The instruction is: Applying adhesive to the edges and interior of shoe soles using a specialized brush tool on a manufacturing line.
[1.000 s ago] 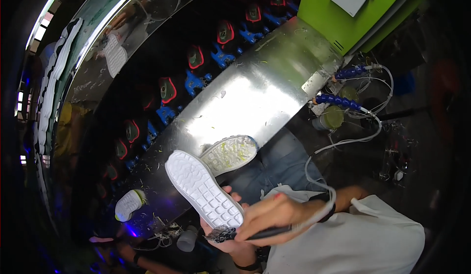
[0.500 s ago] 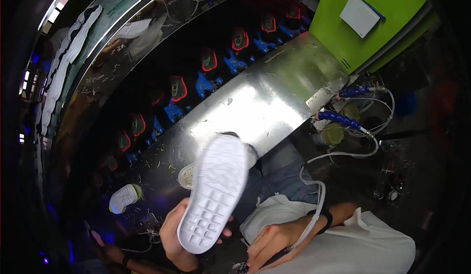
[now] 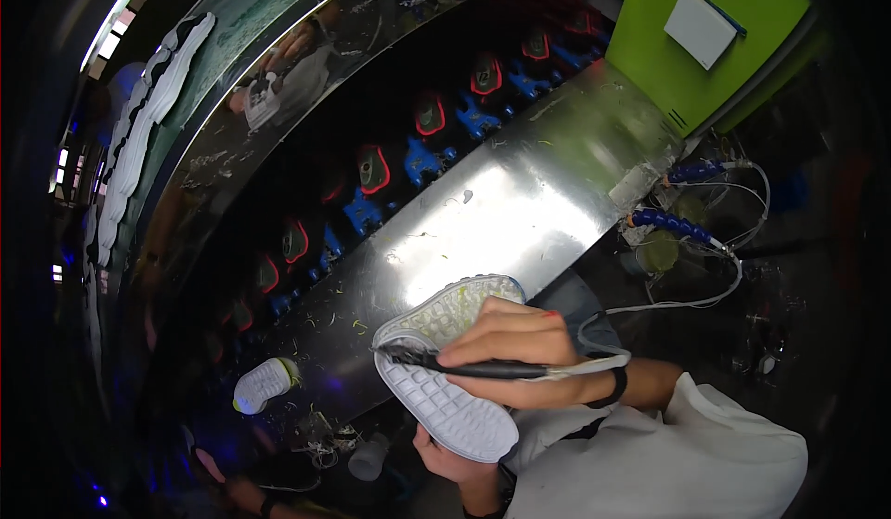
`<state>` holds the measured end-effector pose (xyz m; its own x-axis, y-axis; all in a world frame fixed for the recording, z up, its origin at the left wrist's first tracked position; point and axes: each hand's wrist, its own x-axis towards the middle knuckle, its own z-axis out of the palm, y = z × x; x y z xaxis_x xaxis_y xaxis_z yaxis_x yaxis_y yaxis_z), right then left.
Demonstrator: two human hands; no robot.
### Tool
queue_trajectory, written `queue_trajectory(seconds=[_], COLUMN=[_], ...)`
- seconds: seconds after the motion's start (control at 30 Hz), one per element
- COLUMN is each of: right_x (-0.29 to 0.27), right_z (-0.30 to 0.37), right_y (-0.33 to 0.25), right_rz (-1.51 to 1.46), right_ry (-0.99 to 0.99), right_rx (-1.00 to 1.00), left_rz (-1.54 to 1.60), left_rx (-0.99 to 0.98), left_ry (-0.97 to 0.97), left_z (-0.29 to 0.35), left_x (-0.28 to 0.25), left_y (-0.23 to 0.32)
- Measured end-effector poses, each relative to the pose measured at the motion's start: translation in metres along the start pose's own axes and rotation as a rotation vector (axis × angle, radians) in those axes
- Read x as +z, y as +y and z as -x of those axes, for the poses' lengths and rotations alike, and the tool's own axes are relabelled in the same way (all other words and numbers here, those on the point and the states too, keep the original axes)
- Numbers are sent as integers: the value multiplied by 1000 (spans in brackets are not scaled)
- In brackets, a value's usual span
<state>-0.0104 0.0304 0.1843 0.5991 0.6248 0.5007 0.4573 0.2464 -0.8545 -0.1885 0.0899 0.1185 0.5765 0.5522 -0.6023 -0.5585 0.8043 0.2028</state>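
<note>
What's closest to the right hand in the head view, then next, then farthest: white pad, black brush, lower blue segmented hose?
1. Black brush: held in the right hand.
2. Lower blue segmented hose: to its right.
3. White pad: upper right, on green panel.

I have the right forearm (image 3: 654, 384) stretched leftward from the right, fingers (image 3: 492, 343) of the right hand (image 3: 534, 338) curled in a pinch; the left hand (image 3: 452, 463), nearer and partly hidden, grips.

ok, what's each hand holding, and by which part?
Left hand: the white sole, by its lower end. Right hand: the black tool, by the handle, just behind its dark tip.
</note>
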Motion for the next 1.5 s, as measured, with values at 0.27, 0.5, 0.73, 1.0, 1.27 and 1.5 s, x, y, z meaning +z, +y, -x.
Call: queue_trajectory(seconds=[0.27,0.5,0.73,1.0,1.27,1.5], right_x=[25,15,-11,-35,-21,-2], right_z=[37,54,54,48,19,35], right_y=[-6,-30,-40,-59,-70,-90], right_rz=[-488,-390,-508,-127,-495,-441], right_ry=[-238,-342,-497,-475,-458,-439], right_rx=[99,109,270,193,302,381], left_rz=[-729,-129,-147,-309,58,-165], left_rx=[529,-174,-286,-506,-594,-429], left_ry=[-160,-497,-555,-463,-733,-714], left_z=[4,-12,-27,-17,-24,-27], left_x=[-81,12,45,69,49,52], left_y=[0,8,15,26,36,29])
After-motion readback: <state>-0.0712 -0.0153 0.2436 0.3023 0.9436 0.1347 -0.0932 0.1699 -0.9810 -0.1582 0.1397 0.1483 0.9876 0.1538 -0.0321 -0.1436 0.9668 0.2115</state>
